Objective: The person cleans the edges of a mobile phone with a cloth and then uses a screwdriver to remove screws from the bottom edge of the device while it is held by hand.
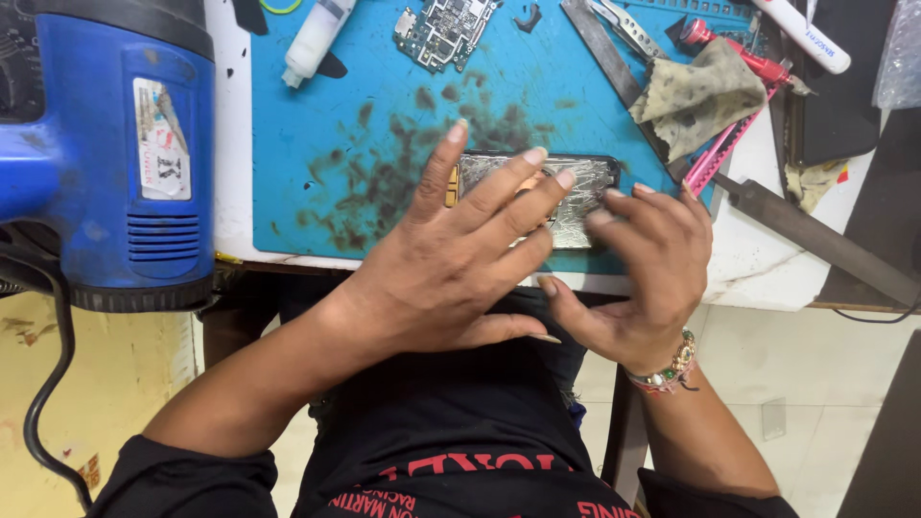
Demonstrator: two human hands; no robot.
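Note:
A phone with a cracked glass face [581, 184] lies flat on the blue work mat [317, 144], near the table's front edge. My left hand [460, 259] rests over its left half, fingers spread flat on the glass. My right hand [643, 278] covers the phone's right end, fingertips pressed on it and thumb hooked under the near edge. Much of the phone is hidden beneath both hands.
A blue heat gun [115, 144] stands at the left with its black cord [48, 384] hanging. On the mat lie a circuit board [443, 31], a white tube [317, 38], a dirty cloth [696, 96], a metal file [815, 235] and pink and red tools [729, 144].

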